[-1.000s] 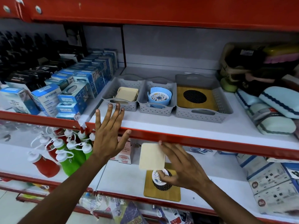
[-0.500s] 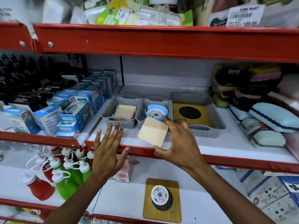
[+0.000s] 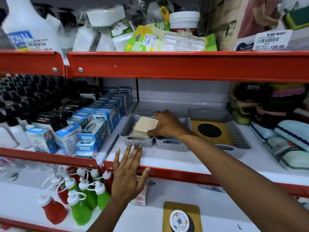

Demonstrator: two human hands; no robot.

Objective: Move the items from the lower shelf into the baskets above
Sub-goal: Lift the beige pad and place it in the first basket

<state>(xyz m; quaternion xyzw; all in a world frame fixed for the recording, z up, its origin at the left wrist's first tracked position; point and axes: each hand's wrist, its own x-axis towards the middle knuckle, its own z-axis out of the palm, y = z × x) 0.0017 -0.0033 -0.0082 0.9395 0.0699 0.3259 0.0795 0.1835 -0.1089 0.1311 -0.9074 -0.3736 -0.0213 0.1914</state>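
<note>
My right hand (image 3: 167, 126) grips a beige square coaster (image 3: 146, 125) and holds it over the stack of like coasters inside the left grey basket (image 3: 133, 143) on the middle shelf. The middle grey basket (image 3: 172, 145) is mostly hidden by my right wrist. The large right basket (image 3: 240, 146) holds a wooden trivet with a black round grille (image 3: 209, 130). My left hand (image 3: 128, 174) is spread open against the red shelf edge (image 3: 175, 173). On the lower shelf a wooden board (image 3: 182, 216) carries a round patterned coaster (image 3: 178, 221) on a black grille.
Blue boxes (image 3: 93, 131) stand left of the baskets. Pale blue cases (image 3: 287, 139) lie at the right. Green and red squeeze bottles (image 3: 80, 198) and a small carton (image 3: 140, 196) stand on the lower shelf left. A red shelf beam (image 3: 184, 64) runs overhead.
My right hand carried the beige coaster up from the lower shelf and leftward to the left basket. The view tilted upward. My left hand stayed spread at the shelf edge.
</note>
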